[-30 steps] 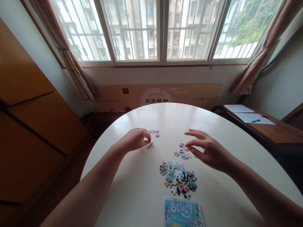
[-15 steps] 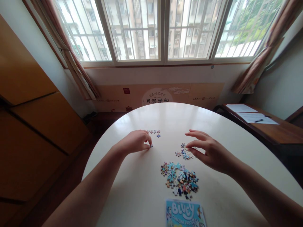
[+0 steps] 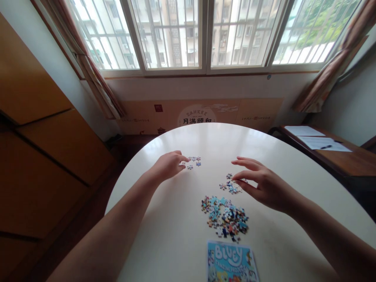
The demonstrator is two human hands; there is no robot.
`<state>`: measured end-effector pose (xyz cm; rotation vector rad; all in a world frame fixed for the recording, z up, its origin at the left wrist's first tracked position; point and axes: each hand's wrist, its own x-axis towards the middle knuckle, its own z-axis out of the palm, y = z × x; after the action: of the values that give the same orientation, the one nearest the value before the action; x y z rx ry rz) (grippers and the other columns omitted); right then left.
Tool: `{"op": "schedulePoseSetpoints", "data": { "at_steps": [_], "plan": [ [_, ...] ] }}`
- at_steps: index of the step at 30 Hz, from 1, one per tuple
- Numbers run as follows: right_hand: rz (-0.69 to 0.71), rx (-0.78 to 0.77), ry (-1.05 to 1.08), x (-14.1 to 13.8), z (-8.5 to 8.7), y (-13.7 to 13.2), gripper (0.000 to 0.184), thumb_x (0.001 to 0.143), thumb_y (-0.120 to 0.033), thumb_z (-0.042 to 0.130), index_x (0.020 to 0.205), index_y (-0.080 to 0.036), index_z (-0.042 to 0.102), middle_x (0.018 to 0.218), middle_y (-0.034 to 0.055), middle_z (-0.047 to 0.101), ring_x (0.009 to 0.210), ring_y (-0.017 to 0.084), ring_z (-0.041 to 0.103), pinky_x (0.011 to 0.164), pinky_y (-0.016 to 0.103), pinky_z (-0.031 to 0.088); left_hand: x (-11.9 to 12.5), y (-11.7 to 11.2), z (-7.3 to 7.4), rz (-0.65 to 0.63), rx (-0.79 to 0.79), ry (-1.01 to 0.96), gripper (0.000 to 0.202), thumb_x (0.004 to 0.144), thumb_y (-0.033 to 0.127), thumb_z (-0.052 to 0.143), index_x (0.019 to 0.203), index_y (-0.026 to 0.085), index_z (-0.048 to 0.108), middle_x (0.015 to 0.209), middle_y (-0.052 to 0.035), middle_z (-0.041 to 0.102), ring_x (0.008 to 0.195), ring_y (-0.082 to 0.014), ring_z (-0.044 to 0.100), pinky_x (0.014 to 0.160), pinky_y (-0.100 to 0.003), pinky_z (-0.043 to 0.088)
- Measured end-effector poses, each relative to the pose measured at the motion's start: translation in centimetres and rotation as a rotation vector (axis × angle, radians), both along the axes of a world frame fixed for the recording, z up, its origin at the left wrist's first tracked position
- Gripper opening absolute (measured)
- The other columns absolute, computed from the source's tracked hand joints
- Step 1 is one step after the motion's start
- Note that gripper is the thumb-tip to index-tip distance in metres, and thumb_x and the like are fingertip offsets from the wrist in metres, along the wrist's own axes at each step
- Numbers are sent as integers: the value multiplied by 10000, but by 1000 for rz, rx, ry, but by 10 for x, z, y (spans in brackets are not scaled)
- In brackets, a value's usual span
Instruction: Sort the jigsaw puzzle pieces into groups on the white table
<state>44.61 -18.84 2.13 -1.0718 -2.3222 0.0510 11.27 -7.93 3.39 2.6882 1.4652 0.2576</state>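
My left hand is at the far left part of the round table, its thumb and index finger apart beside a small group of puzzle pieces. One loose piece lies just right of the thumb. Over a small scatter of puzzle pieces, my right hand has thumb and index tips close together in a pinch, the other fingers stretched out. Whatever is between those tips is too small to make out. Nearer to me is a larger heap of mixed puzzle pieces.
A blue box or booklet marked "Bluey" lies at the near side of the white round table. To the right, a wooden desk bears papers and a pen. Beyond the table are a barred window and curtains.
My left hand has moved a little away from me, and its pinch has opened. The piece by its fingertips now lies beside the small group. The right hand has hardly moved.
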Motion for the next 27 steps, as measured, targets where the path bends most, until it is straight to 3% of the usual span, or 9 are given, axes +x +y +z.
{"op": "schedulePoseSetpoints", "data": {
  "at_steps": [4, 12, 27],
  "plan": [
    [6, -11, 0, -1, 0, -1, 172, 943, -194, 593, 992, -263, 743, 1359, 86, 637, 1365, 303, 511, 1049, 558, 517, 0, -2, 2, 66, 62, -38, 245, 884, 276, 624, 1070, 272, 784, 1033, -25, 693, 802, -177, 651, 730, -282, 468],
    [6, -25, -19, -3, -2, -1, 168, 942, -190, 593, 979, -261, 740, 1363, 85, 635, 1353, 305, 522, 1033, 564, 531, 13, -2, -10, 30, -3, -1, 200, 867, 263, 631, 943, 302, 813, 986, -15, 693, 771, -165, 644, 698, -270, 454],
    [10, -18, 1, -3, -2, -1, 162, 921, -163, 625, 969, -263, 743, 1352, 77, 643, 1355, 308, 525, 1036, 562, 534, 13, 3, -17, 85, 31, -52, 167, 865, 236, 656, 934, 282, 801, 1006, -12, 698, 806, -175, 663, 718, -276, 468]
  ]
}}
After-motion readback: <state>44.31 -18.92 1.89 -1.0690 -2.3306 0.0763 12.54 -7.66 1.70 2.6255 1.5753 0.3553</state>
